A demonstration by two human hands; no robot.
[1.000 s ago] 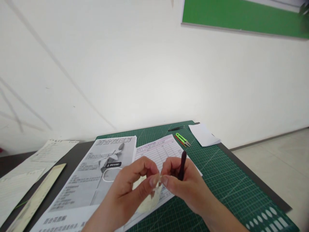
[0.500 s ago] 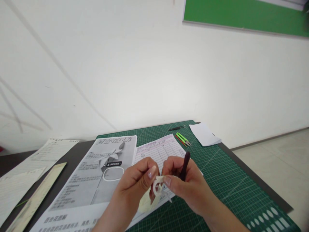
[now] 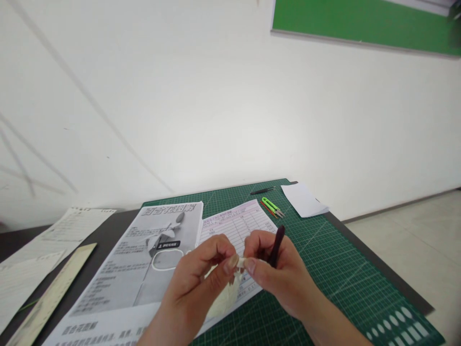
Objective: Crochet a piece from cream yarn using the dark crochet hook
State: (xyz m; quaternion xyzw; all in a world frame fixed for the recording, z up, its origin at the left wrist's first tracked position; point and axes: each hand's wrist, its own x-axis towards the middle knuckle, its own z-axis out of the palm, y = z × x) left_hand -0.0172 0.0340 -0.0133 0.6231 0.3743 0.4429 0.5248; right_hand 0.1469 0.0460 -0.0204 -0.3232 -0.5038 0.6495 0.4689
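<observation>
Left hand (image 3: 201, 281) and right hand (image 3: 279, 271), thumbs and forefingers pinching the small cream-white fibrous strip (image 3: 241, 262) between them, a slim dark-maroon tool handle (image 3: 277, 242) rising from the right grasp and a soft pale-yellow bundle (image 3: 224, 300) showing beneath the left. The strip, probably light, pliant and easily stretched, is best held close to its edges with fingertips. Beyond lie the white ruled form (image 3: 232, 228), green gridded cutting mat (image 3: 334, 274) and lime-green thread snips (image 3: 271, 204).
</observation>
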